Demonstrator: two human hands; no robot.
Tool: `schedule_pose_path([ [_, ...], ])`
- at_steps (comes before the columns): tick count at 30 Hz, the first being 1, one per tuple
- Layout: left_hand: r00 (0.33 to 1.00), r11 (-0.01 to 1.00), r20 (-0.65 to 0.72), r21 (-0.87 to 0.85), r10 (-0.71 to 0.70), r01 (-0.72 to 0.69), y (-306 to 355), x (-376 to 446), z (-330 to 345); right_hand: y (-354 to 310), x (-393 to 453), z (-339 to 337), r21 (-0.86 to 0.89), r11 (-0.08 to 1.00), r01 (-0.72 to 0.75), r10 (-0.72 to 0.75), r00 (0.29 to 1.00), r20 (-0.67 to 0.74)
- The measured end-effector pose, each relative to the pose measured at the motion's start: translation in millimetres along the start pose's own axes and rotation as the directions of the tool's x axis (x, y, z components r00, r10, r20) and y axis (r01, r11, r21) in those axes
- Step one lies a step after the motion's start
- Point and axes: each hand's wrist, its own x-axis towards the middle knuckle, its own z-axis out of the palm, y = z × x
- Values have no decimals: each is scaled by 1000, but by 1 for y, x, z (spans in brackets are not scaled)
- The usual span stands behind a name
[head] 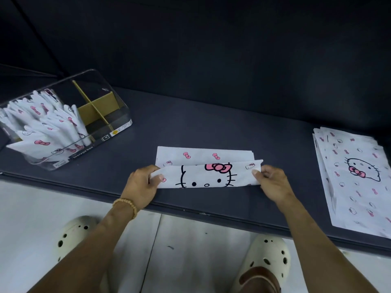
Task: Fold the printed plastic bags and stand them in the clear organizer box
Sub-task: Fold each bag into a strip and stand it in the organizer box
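A white plastic bag [206, 168] printed with a cat face and pink bows lies on the dark cushion in the middle, its near half lifted and folded over. My left hand [142, 183] pinches the fold's left end. My right hand [271, 182] pinches the right end. The clear organizer box [118, 115] stands at the far left, with several folded bags [45, 125] upright in its left part. A cardboard divider [97, 108] splits its right part, which holds nothing. A stack of flat unfolded bags [355, 176] lies at the right.
The dark cushion [211, 127] runs across the view with a dark backrest behind. Its front edge passes just below my hands. Below is a light floor with my feet in cream clogs [267, 261].
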Motion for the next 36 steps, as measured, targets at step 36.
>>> schedule_pose_path([
  [36, 895, 587, 313, 677, 318, -445, -16, 32, 35, -49, -10, 146, -601, 500, 623, -536, 768, 350],
])
